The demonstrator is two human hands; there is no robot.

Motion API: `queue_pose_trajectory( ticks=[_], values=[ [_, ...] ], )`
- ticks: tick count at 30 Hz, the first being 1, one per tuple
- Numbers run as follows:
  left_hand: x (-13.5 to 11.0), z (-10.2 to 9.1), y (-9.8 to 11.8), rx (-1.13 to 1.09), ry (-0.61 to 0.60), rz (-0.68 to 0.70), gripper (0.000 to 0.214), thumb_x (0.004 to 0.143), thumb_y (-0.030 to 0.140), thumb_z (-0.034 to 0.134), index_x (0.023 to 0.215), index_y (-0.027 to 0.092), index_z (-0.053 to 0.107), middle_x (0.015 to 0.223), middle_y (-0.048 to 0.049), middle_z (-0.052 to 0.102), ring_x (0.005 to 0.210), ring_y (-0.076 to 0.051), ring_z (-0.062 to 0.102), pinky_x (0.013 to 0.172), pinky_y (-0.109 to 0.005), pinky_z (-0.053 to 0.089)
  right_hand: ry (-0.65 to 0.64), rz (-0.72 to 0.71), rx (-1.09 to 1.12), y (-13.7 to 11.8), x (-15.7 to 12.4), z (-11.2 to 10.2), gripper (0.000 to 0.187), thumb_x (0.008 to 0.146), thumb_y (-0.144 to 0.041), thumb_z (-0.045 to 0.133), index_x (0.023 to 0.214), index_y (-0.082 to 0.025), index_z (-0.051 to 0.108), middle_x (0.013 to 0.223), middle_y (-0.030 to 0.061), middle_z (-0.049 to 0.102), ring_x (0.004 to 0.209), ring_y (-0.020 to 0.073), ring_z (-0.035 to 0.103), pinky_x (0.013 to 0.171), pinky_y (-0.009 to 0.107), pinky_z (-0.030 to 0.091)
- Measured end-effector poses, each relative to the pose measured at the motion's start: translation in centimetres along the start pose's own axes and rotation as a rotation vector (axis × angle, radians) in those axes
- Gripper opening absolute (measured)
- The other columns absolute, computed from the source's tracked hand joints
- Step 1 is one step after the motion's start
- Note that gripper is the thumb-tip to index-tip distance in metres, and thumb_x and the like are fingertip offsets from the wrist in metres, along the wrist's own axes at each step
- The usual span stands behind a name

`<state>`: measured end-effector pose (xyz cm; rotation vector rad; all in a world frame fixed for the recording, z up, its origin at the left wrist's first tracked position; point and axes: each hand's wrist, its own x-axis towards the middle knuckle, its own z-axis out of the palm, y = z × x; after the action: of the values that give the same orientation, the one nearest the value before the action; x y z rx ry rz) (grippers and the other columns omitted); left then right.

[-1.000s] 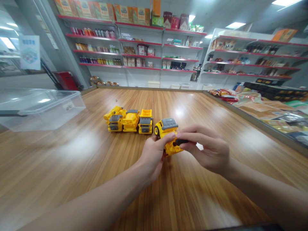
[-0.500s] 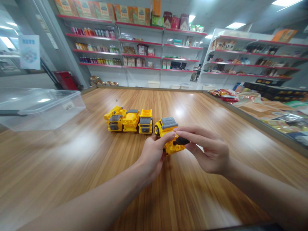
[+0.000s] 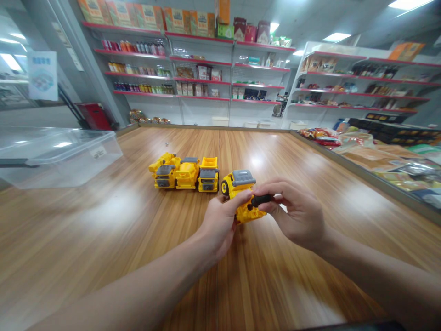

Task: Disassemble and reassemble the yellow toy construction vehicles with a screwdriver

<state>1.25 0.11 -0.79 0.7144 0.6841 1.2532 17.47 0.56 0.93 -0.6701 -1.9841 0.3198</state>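
Observation:
A yellow toy truck (image 3: 242, 181) with a grey part and black wheels is tilted on its side in my left hand (image 3: 218, 225). The left thumb presses over its body, and the fingers underneath are mostly hidden. My right hand (image 3: 299, 209) pinches a short black screwdriver (image 3: 262, 199) between thumb and fingers. Its front end meets the truck's yellow body just beside the left thumb; the tip is out of sight. To the left stand three more yellow toy vehicles side by side: one with a boom (image 3: 165, 174), a round-bodied truck (image 3: 187, 174) and a dump truck (image 3: 208, 175).
A clear plastic box (image 3: 79, 161) sits at the left of the wooden table (image 3: 138, 257). One tiny shiny piece (image 3: 166, 144) lies beyond the vehicles. Packaged goods (image 3: 372, 151) fill a bin along the right edge. Stocked shelves (image 3: 200, 59) stand behind.
My right hand's fingers have shifted back and curled around the screwdriver, so more of its black handle shows. The truck and my left hand have barely moved.

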Motion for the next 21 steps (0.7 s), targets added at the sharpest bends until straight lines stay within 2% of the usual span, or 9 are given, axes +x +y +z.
queue_pose_trajectory(
  ticks=[5, 8, 10, 12, 14, 17, 18, 21],
  values=[
    [0.0, -0.1, 0.2, 0.004, -0.007, 0.025, 0.037, 0.078, 0.026, 0.073, 0.111, 0.012, 0.068, 0.106, -0.0114, 0.072, 0.092, -0.02, 0.067, 0.079, -0.029, 0.055, 0.047, 0.013, 0.005, 0.2, -0.2, 0.5, 0.023, 0.087, -0.014, 0.063, 0.108, -0.023, 0.064, 0.1, 0.0046, 0.066, 0.085, 0.0166, 0.065, 0.068, 0.028, 0.057],
    [0.3, -0.3, 0.5, 0.039, 0.052, 0.061, 0.038, 0.076, 0.03, 0.075, 0.109, 0.013, 0.068, 0.102, -0.0102, 0.072, 0.086, -0.019, 0.068, 0.071, -0.027, 0.056, 0.225, 0.021, 0.045, 0.3, -0.1, 0.5, 0.026, 0.09, -0.018, 0.06, 0.115, -0.024, 0.06, 0.104, 0.0054, 0.063, 0.078, 0.0148, 0.064, 0.06, 0.026, 0.054],
    [0.4, -0.4, 0.7, 0.03, 0.114, 0.072, 0.038, 0.075, 0.032, 0.075, 0.107, 0.014, 0.068, 0.101, -0.0095, 0.073, 0.083, -0.018, 0.069, 0.067, -0.026, 0.056, 0.35, 0.055, 0.0, 0.5, 0.1, 0.1, 0.024, 0.093, -0.02, 0.055, 0.116, -0.023, 0.058, 0.1, 0.0054, 0.062, 0.076, 0.015, 0.064, 0.061, 0.028, 0.053],
    [0.6, -0.5, 1.0, 0.007, 0.165, 0.063, 0.039, 0.073, 0.036, 0.075, 0.105, 0.014, 0.069, 0.098, -0.0083, 0.073, 0.079, -0.018, 0.069, 0.064, -0.025, 0.055, 0.374, 0.127, -0.099, 1.0, 0.3, -0.3, 0.019, 0.096, -0.021, 0.048, 0.111, -0.021, 0.058, 0.09, 0.0037, 0.061, 0.075, 0.0153, 0.062, 0.065, 0.03, 0.052],
    [0.7, -0.6, 1.2, -0.009, 0.195, 0.056, 0.042, 0.071, 0.042, 0.075, 0.104, 0.016, 0.068, 0.094, -0.0066, 0.073, 0.075, -0.017, 0.069, 0.06, -0.025, 0.054, 0.241, 0.197, -0.194, 1.8, 0.4, -0.5, 0.021, 0.097, -0.018, 0.041, 0.104, -0.02, 0.06, 0.081, 0.0021, 0.059, 0.07, 0.0145, 0.061, 0.066, 0.029, 0.049],
    [0.7, -0.6, 1.7, -0.061, 0.199, 0.083, 0.043, 0.07, 0.048, 0.074, 0.099, 0.018, 0.068, 0.089, -0.0034, 0.072, 0.072, -0.016, 0.067, 0.057, -0.025, 0.051, -0.13, 0.242, -0.314, 3.4, 0.2, 0.0, 0.025, 0.094, -0.012, 0.04, 0.098, -0.018, 0.064, 0.087, 0.0043, 0.064, 0.079, 0.0156, 0.062, 0.072, 0.029, 0.048],
    [0.7, -0.6, 1.8, -0.084, 0.191, 0.085, 0.042, 0.07, 0.05, 0.073, 0.097, 0.018, 0.068, 0.086, -0.0026, 0.071, 0.07, -0.015, 0.066, 0.056, -0.024, 0.051, -0.211, 0.262, -0.344, 3.8, 0.0, 0.4, 0.023, 0.094, -0.013, 0.042, 0.098, -0.018, 0.064, 0.09, 0.0051, 0.066, 0.083, 0.0163, 0.063, 0.074, 0.029, 0.048],
    [0.7, -0.7, 2.0, -0.136, 0.164, 0.054, 0.04, 0.071, 0.053, 0.071, 0.09, 0.018, 0.066, 0.078, -0.0012, 0.07, 0.064, -0.015, 0.064, 0.055, -0.025, 0.05, -0.29, 0.315, -0.393, 4.6, -0.3, 1.6, 0.013, 0.089, -0.028, 0.059, 0.094, -0.018, 0.065, 0.088, 0.0056, 0.067, 0.078, 0.0183, 0.063, 0.071, 0.03, 0.047]
  ],
)
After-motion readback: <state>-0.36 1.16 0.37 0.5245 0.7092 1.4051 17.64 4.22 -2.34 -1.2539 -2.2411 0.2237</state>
